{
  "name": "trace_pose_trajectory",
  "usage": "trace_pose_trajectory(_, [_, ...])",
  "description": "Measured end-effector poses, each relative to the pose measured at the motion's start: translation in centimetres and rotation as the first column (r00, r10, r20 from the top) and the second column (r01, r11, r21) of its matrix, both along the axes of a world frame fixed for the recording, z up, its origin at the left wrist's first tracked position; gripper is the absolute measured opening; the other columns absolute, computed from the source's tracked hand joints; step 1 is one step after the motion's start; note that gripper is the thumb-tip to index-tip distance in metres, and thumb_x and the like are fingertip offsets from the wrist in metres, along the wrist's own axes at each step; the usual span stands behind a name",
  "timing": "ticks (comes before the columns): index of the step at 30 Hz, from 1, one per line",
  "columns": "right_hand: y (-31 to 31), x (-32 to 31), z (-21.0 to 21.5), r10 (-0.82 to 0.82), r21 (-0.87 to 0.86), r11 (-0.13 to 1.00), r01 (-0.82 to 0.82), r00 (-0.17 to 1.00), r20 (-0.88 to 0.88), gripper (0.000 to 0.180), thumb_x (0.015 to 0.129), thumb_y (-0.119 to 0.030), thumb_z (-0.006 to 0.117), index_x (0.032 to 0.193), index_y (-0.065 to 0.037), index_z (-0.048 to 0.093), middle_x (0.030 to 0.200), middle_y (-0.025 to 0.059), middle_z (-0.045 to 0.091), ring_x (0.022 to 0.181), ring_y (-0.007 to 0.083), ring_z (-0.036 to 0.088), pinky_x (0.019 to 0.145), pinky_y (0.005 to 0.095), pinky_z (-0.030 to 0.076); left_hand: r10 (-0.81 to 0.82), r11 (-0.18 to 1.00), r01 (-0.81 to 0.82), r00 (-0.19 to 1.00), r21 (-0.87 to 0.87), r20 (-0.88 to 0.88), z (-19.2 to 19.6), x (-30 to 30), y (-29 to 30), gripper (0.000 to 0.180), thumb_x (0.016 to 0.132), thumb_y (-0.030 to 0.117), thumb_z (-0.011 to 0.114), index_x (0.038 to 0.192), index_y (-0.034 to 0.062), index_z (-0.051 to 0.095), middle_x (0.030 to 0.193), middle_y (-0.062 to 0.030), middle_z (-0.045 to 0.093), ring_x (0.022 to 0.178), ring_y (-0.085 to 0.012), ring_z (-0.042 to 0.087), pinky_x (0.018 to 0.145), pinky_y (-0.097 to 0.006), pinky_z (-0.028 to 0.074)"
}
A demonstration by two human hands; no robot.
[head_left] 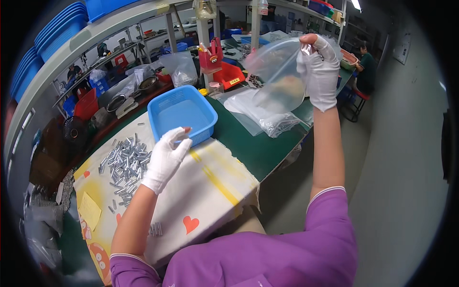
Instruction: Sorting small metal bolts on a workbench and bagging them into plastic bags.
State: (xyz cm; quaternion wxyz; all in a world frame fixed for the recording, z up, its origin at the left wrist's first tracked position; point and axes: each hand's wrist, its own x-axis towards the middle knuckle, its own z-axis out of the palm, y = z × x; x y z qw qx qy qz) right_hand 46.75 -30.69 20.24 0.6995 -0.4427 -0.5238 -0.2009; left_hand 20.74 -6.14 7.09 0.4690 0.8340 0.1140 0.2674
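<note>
Right hand (pixel 319 71) pinches the clear plastic bag (pixel 277 71) by its top edge: flimsy, light, slippery stuff. Left hand (pixel 165 159) hovers, fingers loosely spread, over the metal pins (pixel 125 160).

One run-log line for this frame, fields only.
left hand: open, over small metal pins on cloth | right hand: raised, pinching clear plastic bag | blue basket: empty, on table

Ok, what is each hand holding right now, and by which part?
The right hand pinches a clear plastic bag by its top edge, raised. The left hand holds nothing, hovering by the blue basket.
</note>
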Motion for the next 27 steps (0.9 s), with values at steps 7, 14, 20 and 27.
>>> trace_pose_trajectory(7, [7.2, -8.3, -6.9, 0.684, -0.327, 0.591, -0.737, 0.673, -0.281, 0.008, 0.090, -0.008, 0.072, 0.098, -0.005, 0.070, 0.083, -0.0016, 0.065, 0.059, 0.0039, 0.050, 0.049, 0.0194, 0.036, -0.175, 0.934, 0.195, 0.980, -0.299, 0.093, 4.9, -2.6, -0.9, 0.063, 0.106, 0.052, 0.033, 0.127, 0.0004, 0.061, 0.123, -0.0126, 0.065, 0.113, -0.0193, 0.060, 0.102, -0.032, 0.043])
trace_pose_trajectory(14, [10.9, -9.4, -7.6, 0.660, -0.599, 0.566, -0.566, 0.747, -0.082, 0.009, 0.088, 0.002, 0.067, 0.094, -0.003, 0.071, 0.087, 0.0023, 0.071, 0.077, 0.0111, 0.064, 0.068, 0.0269, 0.052, -0.153, 0.979, 0.101, 0.938, -0.179, -0.310, 8.8, -7.4, 0.4, 0.048, 0.096, 0.052, 0.057, 0.100, 0.0068, 0.072, 0.091, -0.0023, 0.070, 0.074, -0.0077, 0.054, 0.067, -0.022, 0.042])
trace_pose_trajectory(20, [12.8, -13.3, -7.6, -0.025, -0.385, 0.910, 0.154, 0.947, 0.319, 0.019, 0.084, -0.003, 0.071, 0.103, -0.008, 0.071, 0.087, 0.0087, 0.070, 0.073, 0.0221, 0.068, 0.066, 0.0297, 0.055, 0.039, 0.913, -0.122, 0.976, -0.389, -0.215, 6.4, -8.6, 1.2, 0.025, 0.090, 0.026, 0.071, 0.102, 0.0041, 0.071, 0.083, 0.0029, 0.065, 0.067, -0.0031, 0.046, 0.059, -0.019, 0.037])
trace_pose_trajectory(27, [12.0, -20.1, -11.9, -0.010, -0.435, 0.891, 0.130, 0.964, 0.267, 0.022, 0.084, -0.007, 0.072, 0.106, -0.009, 0.070, 0.079, 0.0098, 0.065, 0.069, 0.0264, 0.066, 0.062, 0.0348, 0.052, 0.227, 0.784, -0.220, 0.972, -0.581, -0.063, 2.3, -7.8, 0.0, 0.021, 0.095, 0.015, 0.066, 0.103, -0.0036, 0.059, 0.092, -0.0100, 0.064, 0.074, -0.0143, 0.066, 0.063, -0.026, 0.056])
